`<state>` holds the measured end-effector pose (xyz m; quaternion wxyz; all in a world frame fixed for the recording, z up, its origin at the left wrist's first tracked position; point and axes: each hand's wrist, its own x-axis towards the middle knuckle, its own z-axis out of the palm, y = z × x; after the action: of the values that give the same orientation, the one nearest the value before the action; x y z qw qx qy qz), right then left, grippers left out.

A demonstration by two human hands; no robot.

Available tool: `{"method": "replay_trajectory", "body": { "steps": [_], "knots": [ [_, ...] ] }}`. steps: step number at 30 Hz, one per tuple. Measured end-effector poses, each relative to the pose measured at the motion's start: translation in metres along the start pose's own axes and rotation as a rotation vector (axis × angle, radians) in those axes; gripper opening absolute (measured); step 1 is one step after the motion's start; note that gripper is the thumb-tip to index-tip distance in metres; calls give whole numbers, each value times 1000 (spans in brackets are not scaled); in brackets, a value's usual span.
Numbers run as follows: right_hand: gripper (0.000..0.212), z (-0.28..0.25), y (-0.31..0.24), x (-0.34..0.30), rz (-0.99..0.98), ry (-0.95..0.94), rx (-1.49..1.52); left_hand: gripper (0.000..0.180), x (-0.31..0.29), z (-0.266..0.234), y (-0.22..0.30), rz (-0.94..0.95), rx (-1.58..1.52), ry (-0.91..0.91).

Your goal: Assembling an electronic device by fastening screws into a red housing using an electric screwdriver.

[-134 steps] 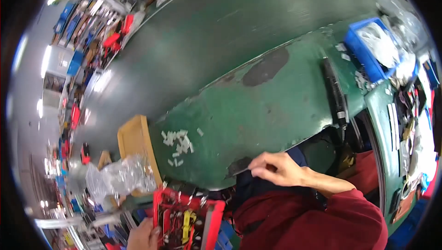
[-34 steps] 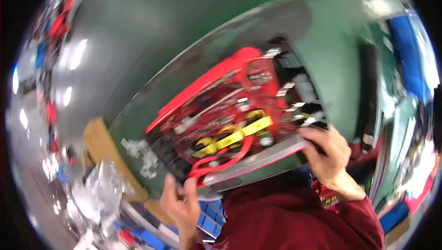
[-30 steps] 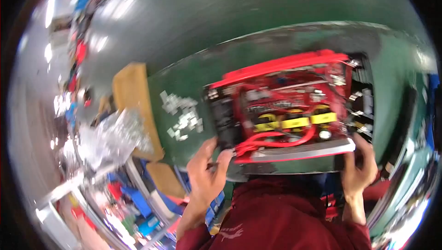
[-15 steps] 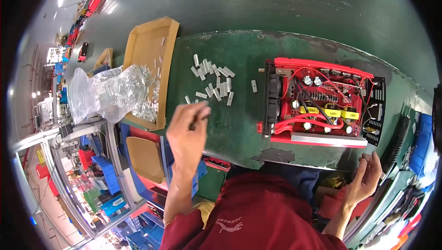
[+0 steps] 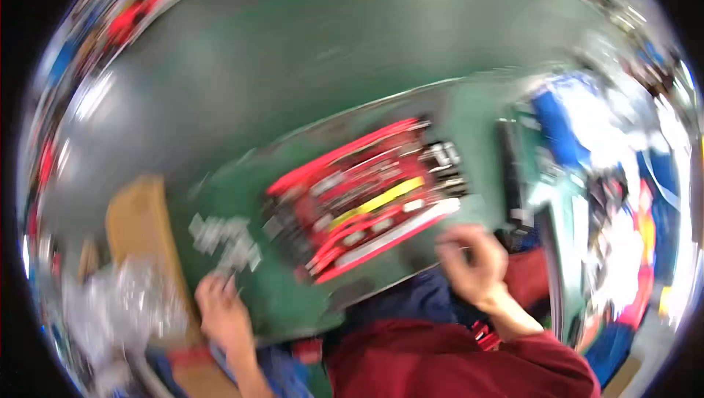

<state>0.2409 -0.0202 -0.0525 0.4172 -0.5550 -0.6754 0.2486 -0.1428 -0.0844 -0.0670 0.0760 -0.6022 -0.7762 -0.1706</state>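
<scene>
Box (image 5: 139, 215): tabletop's (image 5: 282, 299) left edge
Pieces (image 5: 226, 240): beside left hand (image 5: 224, 311), grip unclear
Unit (image 5: 370, 196): beside right hand (image 5: 478, 264), half-curled, seemingly empty

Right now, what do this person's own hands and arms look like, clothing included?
Both the left hand and the right hand appear gloveless. A dark red sleeve covers part of the right arm, leaving its wrist bare; the left forearm is bare where visible. Blur hides finer details.
</scene>
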Motion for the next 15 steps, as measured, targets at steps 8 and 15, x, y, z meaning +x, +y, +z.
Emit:
{"method": "replay_trajectory", "body": {
  "steps": [8,15],
  "knots": [
    [26,35,-46,5,-173,-287,624,28,13,-44,126,77,-648,-260],
    [19,38,-38,28,-316,-174,686,40,16,-24,167,173,-794,-218]
  ]
}}
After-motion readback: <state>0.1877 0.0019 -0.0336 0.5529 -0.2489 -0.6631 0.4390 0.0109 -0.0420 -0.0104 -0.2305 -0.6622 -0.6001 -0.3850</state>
